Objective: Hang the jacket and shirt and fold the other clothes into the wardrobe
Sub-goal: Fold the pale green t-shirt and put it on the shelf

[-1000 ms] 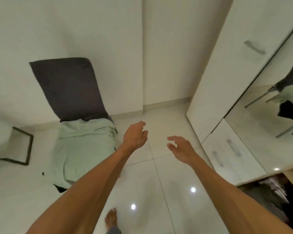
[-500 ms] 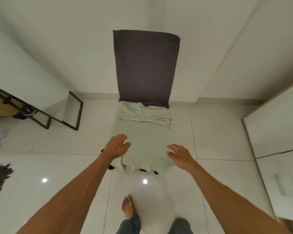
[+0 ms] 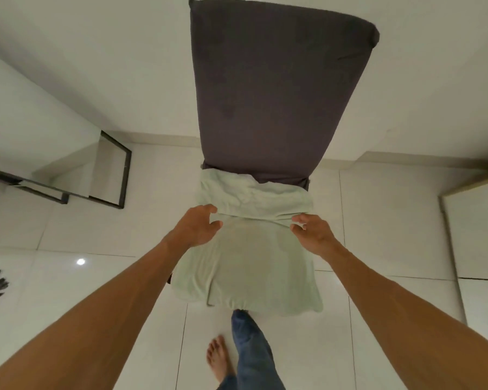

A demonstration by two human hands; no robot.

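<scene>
Pale-green rumpled garment (image 3: 248,263) on chair (image 3: 279,88); L hand (image 3: 199,228), R hand (image 3: 313,233) at fold.

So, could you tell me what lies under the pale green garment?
The pale green garment drapes over the seat of the chair, hiding it except for a dark sliver at the left edge. Anything else beneath is covered.

Arms outstretched, left hand (image 3: 199,227) and right hand (image 3: 312,233) loosely curled.
</scene>
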